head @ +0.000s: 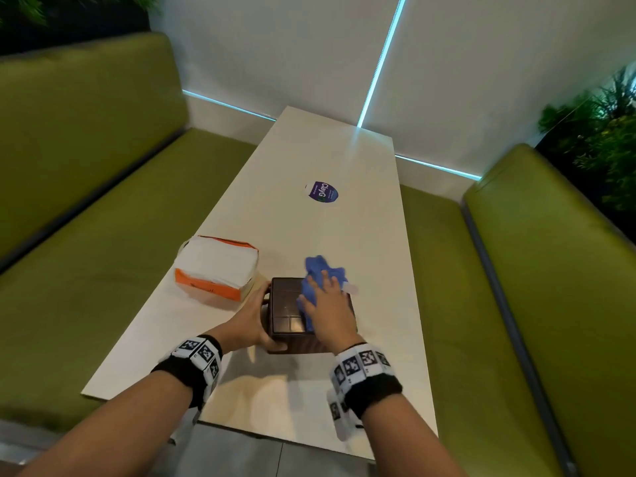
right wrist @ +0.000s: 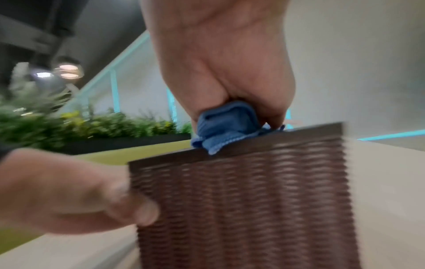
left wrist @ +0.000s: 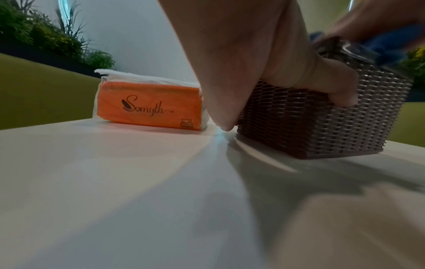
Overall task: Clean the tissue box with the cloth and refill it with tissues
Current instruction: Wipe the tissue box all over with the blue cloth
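Near us on the worktop (head: pixel 344 160), our left hand (head: pixel 253 316) clamps the tissue box (head: pixel 287 309) by its woven left side; the box looks stiff and light, so it may skid. Our right hand (head: pixel 328 304) presses flat on the soft blue cloth (head: pixel 320 270) on its lid. The tissue pack (head: pixel 216 266) lies just left.

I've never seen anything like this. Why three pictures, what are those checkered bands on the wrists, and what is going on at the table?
There is no robot: a person wears three cameras. The big picture comes from the head; the other two come from the checkered wristbands, looking along each hand. On the white table stand a brown woven tissue box and an orange tissue pack. The left hand grips the box's side, steadying it. The right hand presses a blue cloth on the lid, wiping it.
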The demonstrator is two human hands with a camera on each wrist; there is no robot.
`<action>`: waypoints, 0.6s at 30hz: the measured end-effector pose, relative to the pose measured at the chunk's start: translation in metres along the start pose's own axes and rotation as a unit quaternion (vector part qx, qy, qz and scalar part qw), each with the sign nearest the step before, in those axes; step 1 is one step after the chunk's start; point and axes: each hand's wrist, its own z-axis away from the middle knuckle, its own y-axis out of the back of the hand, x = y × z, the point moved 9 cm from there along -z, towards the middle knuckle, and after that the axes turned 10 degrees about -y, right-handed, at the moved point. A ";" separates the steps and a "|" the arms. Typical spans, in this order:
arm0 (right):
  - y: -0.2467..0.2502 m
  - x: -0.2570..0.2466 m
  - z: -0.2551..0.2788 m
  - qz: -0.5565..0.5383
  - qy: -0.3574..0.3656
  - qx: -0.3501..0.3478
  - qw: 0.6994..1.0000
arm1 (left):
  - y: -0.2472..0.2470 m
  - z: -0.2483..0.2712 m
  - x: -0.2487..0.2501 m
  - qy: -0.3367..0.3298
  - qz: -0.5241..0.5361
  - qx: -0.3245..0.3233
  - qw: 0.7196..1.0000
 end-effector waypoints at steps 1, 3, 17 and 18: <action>0.004 0.017 0.000 -0.013 -0.029 0.018 0.999 | -0.001 0.000 -0.003 0.002 -0.008 -0.004 1.000; -0.001 0.029 0.013 -0.002 -0.071 0.038 0.997 | 0.002 0.001 -0.010 0.025 -0.021 0.009 0.999; 0.019 0.038 0.033 -0.133 0.018 0.007 0.991 | -0.002 0.001 0.006 -0.028 0.044 0.013 0.999; 0.027 0.058 0.027 -0.218 -0.025 0.001 0.976 | 0.000 0.002 0.008 -0.028 0.029 0.011 0.999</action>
